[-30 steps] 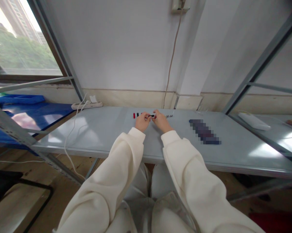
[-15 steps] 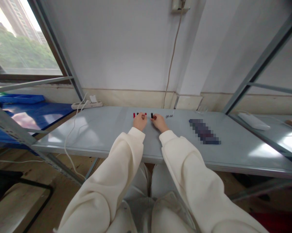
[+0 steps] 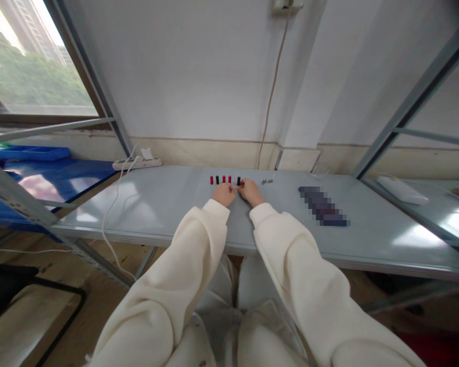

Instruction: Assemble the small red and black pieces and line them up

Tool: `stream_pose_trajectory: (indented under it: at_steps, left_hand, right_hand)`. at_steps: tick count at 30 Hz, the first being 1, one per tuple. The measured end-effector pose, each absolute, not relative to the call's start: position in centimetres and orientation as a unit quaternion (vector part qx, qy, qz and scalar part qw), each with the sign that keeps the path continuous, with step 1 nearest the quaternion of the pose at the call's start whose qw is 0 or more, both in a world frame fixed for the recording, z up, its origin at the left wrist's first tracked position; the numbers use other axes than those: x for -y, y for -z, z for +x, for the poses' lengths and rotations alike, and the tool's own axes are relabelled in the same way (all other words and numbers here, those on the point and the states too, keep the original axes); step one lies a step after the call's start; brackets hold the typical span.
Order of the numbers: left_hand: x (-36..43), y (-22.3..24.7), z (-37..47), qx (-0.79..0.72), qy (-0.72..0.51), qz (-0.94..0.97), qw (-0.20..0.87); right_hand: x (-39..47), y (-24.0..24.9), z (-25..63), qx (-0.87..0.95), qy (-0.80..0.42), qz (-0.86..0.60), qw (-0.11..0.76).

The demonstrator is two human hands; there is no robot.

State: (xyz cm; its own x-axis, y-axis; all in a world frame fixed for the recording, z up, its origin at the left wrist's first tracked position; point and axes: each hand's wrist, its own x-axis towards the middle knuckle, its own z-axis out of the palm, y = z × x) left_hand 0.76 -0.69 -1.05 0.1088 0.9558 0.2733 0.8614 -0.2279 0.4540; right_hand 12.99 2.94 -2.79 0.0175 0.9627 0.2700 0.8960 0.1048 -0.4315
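Several small red and black cylinders stand in a row on the grey table [image 3: 183,204]: a red one [image 3: 211,180] at the left, a black one [image 3: 217,180], then two red ones [image 3: 224,179]. Farther right is another black cylinder [image 3: 239,181], with the curled fingers of my right hand [image 3: 251,192] beside it. My left hand [image 3: 223,194] is just in front of the red cylinders, its fingertips pinched close to my right fingertips. Whatever lies between the fingers is too small to make out. Small metallic pieces [image 3: 267,181] lie right of my hands.
A pixelated dark flat object [image 3: 324,206] lies on the table's right part. At the back left sits a power strip [image 3: 137,163], its white cable hanging over the front edge. Metal frame posts rise at both sides; a blue tray [image 3: 26,153] is far left.
My left hand has drawn back toward me and slightly right, nearer my right hand, uncovering the red and black cylinders. My right hand has barely moved.
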Motion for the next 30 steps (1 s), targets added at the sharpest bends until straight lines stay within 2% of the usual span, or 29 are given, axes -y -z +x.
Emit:
stream_pose_trajectory:
  at_steps: [13,30]
  left_hand:
    - [0.5,1.6,1.0,-0.528,-0.267,0.802,0.08]
    - [0.4,1.8,1.1,-0.512,-0.268,0.812,0.079]
  right_hand:
    - [1.3,1.3,15.6,0.691,-0.024,-0.68,0.244]
    - [1.9,0.9,15.2,0.704,0.008,-0.675,0.221]
